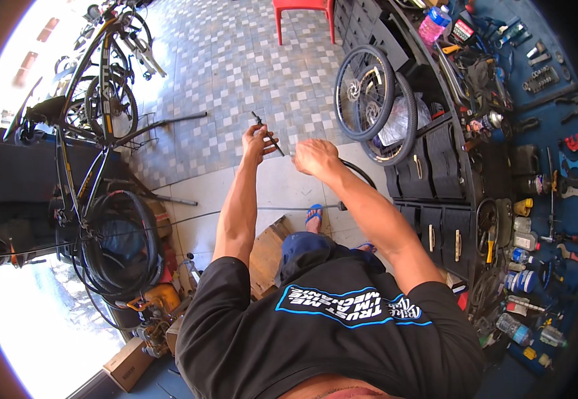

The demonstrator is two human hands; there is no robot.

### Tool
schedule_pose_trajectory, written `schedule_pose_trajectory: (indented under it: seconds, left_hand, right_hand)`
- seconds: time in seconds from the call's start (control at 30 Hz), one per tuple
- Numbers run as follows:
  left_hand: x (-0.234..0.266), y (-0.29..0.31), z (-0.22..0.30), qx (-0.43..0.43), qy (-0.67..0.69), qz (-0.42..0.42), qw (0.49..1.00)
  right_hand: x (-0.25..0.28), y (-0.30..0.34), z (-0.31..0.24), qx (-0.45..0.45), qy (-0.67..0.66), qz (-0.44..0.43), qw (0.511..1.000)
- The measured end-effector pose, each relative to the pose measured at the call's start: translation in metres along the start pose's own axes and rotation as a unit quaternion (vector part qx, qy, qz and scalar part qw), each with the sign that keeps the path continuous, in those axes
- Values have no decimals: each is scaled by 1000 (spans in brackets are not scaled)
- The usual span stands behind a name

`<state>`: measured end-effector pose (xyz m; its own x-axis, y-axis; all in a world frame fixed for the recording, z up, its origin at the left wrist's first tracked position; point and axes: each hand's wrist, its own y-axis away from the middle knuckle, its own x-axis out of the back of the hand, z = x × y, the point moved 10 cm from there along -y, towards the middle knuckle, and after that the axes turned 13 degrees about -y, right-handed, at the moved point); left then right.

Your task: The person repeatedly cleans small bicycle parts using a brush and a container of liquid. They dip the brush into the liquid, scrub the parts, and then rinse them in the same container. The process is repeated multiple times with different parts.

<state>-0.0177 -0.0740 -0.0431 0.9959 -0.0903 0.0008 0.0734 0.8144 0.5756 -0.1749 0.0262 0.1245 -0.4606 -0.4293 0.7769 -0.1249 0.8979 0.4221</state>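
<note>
The left hand (254, 142) held a dark rod (275, 143) with narrowed fingers partway along it, apparently to leave both ends free; these pointed to 11 and 5 o'clock. The right hand (315, 157) was curled, but whether it held anything I could not tell. From it, the rod lay at 10 o'clock, near but apart. Wheels (355, 90) stood at 2 o'clock by the drawers (440, 151), probably for support.
</note>
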Motion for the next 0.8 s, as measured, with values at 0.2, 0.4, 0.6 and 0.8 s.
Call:
schedule_pose_trajectory:
  seconds: [0.2,0.4,0.6,0.8]
  left_hand:
    - [0,0,-3,3,4,45,999]
    - [-18,-10,12,-16,-21,57,998]
    - [-36,-18,9,-18,-5,39,999]
    - [-70,-20,9,-15,-26,-7,1000]
  right_hand:
    - [11,7,12,-42,-41,13,998]
    - [21,11,28,-67,-61,-17,996]
    - [28,29,40,-88,-56,-31,994]
    - [26,45,74,-124,-115,-23,985]
